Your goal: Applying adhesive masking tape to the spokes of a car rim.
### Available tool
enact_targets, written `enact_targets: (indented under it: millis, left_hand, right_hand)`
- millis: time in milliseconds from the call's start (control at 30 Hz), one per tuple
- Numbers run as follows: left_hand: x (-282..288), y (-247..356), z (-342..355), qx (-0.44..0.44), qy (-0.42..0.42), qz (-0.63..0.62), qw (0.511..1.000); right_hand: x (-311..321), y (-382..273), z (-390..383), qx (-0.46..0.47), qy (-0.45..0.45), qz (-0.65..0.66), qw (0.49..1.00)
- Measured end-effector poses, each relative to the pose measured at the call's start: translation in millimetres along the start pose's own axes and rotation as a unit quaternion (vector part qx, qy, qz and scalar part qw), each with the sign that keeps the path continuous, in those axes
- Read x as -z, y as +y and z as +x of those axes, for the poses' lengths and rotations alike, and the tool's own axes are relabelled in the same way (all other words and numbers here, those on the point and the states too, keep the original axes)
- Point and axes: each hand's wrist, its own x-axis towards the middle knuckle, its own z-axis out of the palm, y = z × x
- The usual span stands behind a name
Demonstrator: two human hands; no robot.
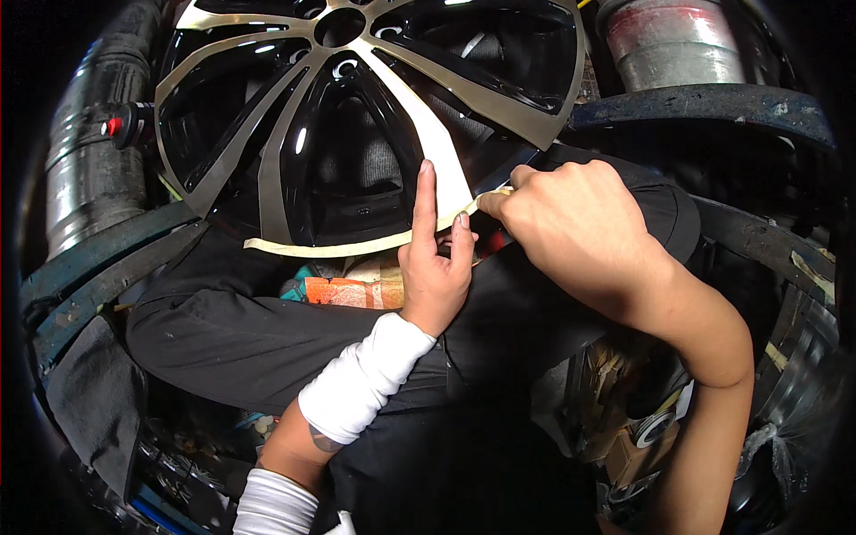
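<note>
An alloy wheel [383, 67] with glossy black pockets and bronze-metallic spoke faces lies across my lap. A pale strip of masking tape [325, 250] runs along its near edge, its left end sticking out slightly. My left hand [437, 267] is at this edge, its index finger stretched up along a spoke and its thumb raised apart against the tape. The other left fingers are mostly hidden. To the right of it, my right hand [580, 214] is closed, pinching the tape at the wheel's edge; its curled fingertips are partly out of sight.
Bare metal wheel barrels stand at the left [98, 160] and upper right [673, 40]. Dark curved rims [704, 116] border the work area. A black bottle with a red tip [112, 127] is beside the wheel. A cardboard box [633, 459] sits at lower right.
</note>
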Motion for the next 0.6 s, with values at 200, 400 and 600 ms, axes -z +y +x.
enact_targets:
  millis: [200,400,600]
  left_hand:
    - [-0.1,1.7,0.3,0.001,0.001,0.001,1.0]
    - [1.7,3.2,0.6,0.009,-0.006,-0.024,1.0]
    - [6.1,10.8,0.4,0.034,-0.03,-0.017,0.999]
  right_hand:
    - [-3.5,1.0,-3.1,0.007,0.014,0.002,1.0]
    - [-2.5,-0.5,-3.9,0.005,0.014,0.01,1.0]
    - [-1.9,-0.5,-5.8,0.007,0.001,0.004,1.0]
